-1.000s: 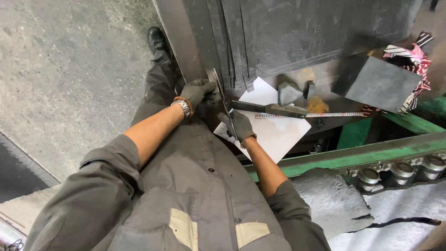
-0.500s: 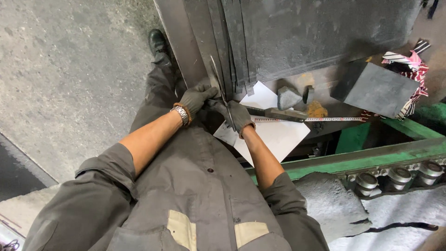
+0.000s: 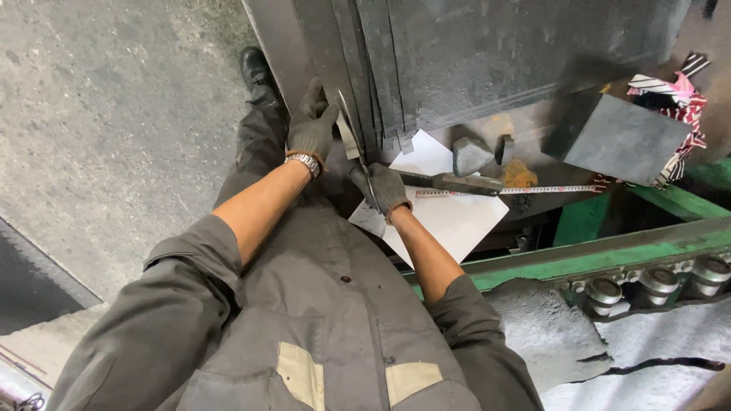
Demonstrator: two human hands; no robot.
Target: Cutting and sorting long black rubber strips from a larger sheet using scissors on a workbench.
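We observe the gloved left hand (image 3: 311, 129) pressed flat, fingers extended, against the dark rubber strips (image 3: 373, 84) hanging over the bench's near edge, gripping nothing. The gloved right hand (image 3: 384, 188) is closed around the handles of large metal shears (image 3: 352, 141), whose blades point up along the strips' left edge. Just right of that hand, a white sheet (image 3: 457, 217) lies on the bench under a steel ruler (image 3: 525, 189); a grey block (image 3: 624, 138) sits toward the far right corner.

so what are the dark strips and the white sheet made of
Strips: likely rubber, though it is hard to be sure; matt black, thin, hanging in layered bands. Sheet: probably paper or thin card; flat, plain white, crisp edges. The shears look like bare grey steel.
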